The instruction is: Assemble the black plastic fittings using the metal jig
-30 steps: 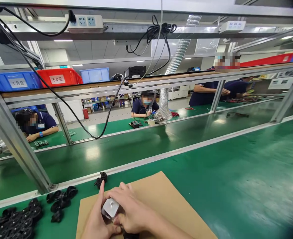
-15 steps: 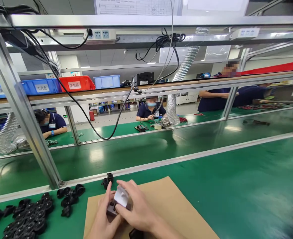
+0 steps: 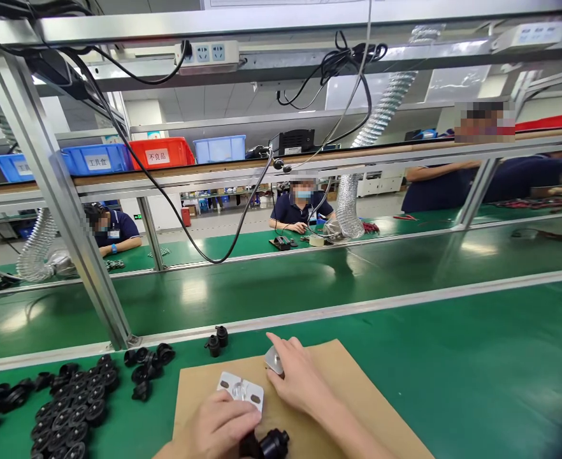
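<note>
At the bottom of the head view my left hand [image 3: 218,426] is closed around a black round part [image 3: 271,443] that carries a white metal plate [image 3: 241,389] with holes. My right hand [image 3: 297,376] rests on the brown cardboard sheet [image 3: 357,395] with its fingers curled over a small silver metal piece [image 3: 274,361]. Both hands sit close together over the cardboard. Part of what the left hand holds is hidden by its fingers.
A heap of black round parts [image 3: 65,408] lies on the green mat to the left, two more black parts [image 3: 216,341] just beyond the cardboard. A slanted metal post [image 3: 65,210] stands at the left. A conveyor belt [image 3: 309,280] runs across; other people work on its far side.
The hands have come apart: the right hand moved right onto the cardboard with a silver piece, and the left hand now holds the black part with the white plate alone. The view shifted left.
</note>
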